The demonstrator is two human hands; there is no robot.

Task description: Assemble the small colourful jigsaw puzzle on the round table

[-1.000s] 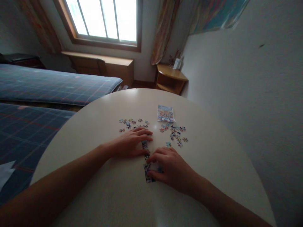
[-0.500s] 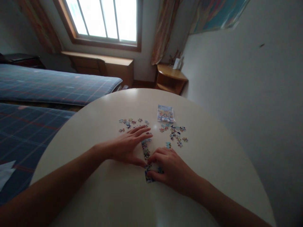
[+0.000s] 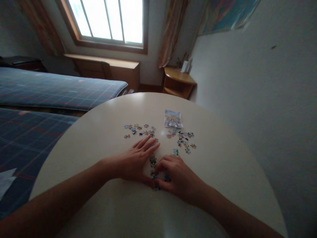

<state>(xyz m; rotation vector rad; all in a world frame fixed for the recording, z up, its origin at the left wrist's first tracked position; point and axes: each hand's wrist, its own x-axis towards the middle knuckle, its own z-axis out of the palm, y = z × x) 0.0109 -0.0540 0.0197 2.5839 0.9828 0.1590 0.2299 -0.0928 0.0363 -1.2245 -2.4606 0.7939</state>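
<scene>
My left hand (image 3: pixel 135 162) lies spread over a narrow strip of joined jigsaw pieces (image 3: pixel 153 161), fingers apart and thumb at the strip's near end. It covers part of the strip. From the other side, my right hand (image 3: pixel 179 175) has its fingers curled, thumb and forefinger pinching at a puzzle piece (image 3: pixel 154 174) near that same end. Another dark bluish piece (image 3: pixel 167 178) shows partly under the right palm. Just beyond the right knuckles rests a teal and yellow piece (image 3: pixel 175 152).
Loose jigsaw pieces lie at the left (image 3: pixel 133 128) and right (image 3: pixel 184 140) of the round white table (image 3: pixel 109 119). A small picture sheet (image 3: pixel 172 119) is behind them. Beds with plaid covers (image 3: pixel 61 89) stand left; a wall (image 3: pixel 247 82) rises at the right.
My left hand has slid slightly towards me, its thumb now lower beside the strip's near end. More loose pieces show beyond its fingertips. The right hand has hardly moved.
</scene>
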